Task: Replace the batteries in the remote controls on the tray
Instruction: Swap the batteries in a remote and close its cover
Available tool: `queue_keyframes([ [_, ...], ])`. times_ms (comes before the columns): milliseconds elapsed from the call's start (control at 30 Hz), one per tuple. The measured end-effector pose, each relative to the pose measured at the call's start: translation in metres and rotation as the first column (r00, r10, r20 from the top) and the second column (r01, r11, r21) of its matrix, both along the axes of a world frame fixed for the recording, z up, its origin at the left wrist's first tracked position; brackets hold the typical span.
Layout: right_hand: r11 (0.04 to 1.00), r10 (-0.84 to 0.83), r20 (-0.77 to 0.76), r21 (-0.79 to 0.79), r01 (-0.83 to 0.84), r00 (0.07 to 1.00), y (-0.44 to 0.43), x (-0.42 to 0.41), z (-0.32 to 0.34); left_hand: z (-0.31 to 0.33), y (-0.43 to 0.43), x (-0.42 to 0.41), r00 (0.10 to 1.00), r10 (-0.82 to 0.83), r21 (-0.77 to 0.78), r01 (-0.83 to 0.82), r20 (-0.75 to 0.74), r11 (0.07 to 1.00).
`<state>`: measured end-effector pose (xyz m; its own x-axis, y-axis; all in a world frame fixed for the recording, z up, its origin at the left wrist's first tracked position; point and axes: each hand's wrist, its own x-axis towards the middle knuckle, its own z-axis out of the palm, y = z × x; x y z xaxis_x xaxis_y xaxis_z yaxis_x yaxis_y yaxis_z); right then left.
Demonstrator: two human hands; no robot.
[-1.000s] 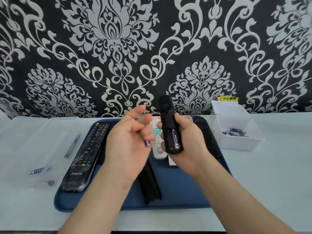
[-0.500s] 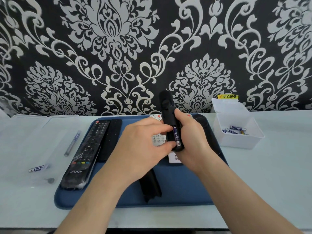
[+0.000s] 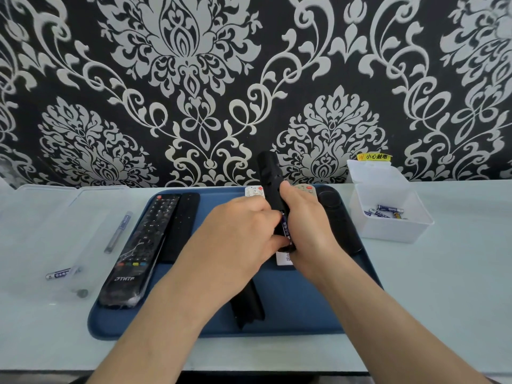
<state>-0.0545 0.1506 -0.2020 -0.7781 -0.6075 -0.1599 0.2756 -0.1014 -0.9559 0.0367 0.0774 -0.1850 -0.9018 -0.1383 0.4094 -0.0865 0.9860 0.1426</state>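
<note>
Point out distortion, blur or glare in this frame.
Head view: the wide-angle lens bows the table edge and wallpaper; light is soft, no hard glare; the clear container at left washes out; print on the battery in the held remote is blurred.

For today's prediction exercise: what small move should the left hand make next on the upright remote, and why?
Probably press the blue cylindrical battery flat into its bay: the left hand pinches it at the open back of the slim black plastic remote, which the right hand grips.
</note>
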Motion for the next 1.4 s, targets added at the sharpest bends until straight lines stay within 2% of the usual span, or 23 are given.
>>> queue_keyframes([
  [167, 0.999, -0.034, 0.012, 0.026, 0.033, 0.999, -0.001, 0.001, 0.0, -0.004, 0.003, -0.003, 0.999, -0.009, -0.113, 0.005, -0.041, 0.994],
  [300, 0.998, -0.054, 0.026, 0.04, 0.053, 0.998, -0.001, 0.001, -0.001, -0.002, 0.004, -0.002, 0.999, -0.032, -0.097, 0.028, -0.041, 0.995],
  [433, 0.999, -0.051, 0.067, 0.016, 0.05, 0.996, -0.002, 0.002, -0.002, 0.0, 0.004, 0.001, 0.998, -0.054, 0.035, 0.056, -0.046, 0.998],
  [700, 0.997, -0.077, 0.206, -0.013, 0.081, 0.975, -0.001, -0.007, -0.002, -0.005, 0.008, -0.002, 0.981, -0.03, 0.272, 0.082, -0.189, 0.959],
  [867, 0.995, -0.076, 0.264, -0.041, 0.09, 0.961, -0.001, -0.011, -0.004, -0.009, 0.008, -0.004, 0.974, -0.021, 0.232, 0.075, -0.227, 0.97],
  [967, 0.99, -0.082, 0.353, -0.078, 0.117, 0.932, 0.0, -0.011, -0.004, -0.012, 0.01, -0.006, 0.95, -0.024, 0.188, 0.086, -0.311, 0.978],
  [1033, 0.987, -0.068, 0.399, -0.108, 0.121, 0.914, 0.001, -0.011, -0.004, -0.013, 0.013, -0.008, 0.924, 0.006, 0.239, 0.092, -0.381, 0.967],
  [1067, 0.987, -0.046, 0.395, -0.122, 0.102, 0.918, 0.001, -0.012, -0.008, -0.012, 0.015, -0.008, 0.913, 0.049, 0.321, 0.092, -0.405, 0.943],
  [1133, 0.99, -0.026, 0.337, -0.123, 0.071, 0.941, 0.002, -0.01, -0.01, -0.01, 0.02, -0.009, 0.911, 0.145, 0.554, 0.103, -0.386, 0.826],
  [1267, 0.993, 0.01, 0.179, -0.116, 0.011, 0.984, -0.003, -0.003, -0.009, -0.003, 0.023, -0.011, 0.929, 0.275, 0.889, 0.106, -0.248, 0.446],
  [1400, 0.992, 0.075, 0.056, -0.108, -0.069, 0.996, 0.002, -0.002, -0.007, 0.001, 0.018, -0.012, 0.941, 0.316, 0.993, 0.109, -0.119, 0.047],
])
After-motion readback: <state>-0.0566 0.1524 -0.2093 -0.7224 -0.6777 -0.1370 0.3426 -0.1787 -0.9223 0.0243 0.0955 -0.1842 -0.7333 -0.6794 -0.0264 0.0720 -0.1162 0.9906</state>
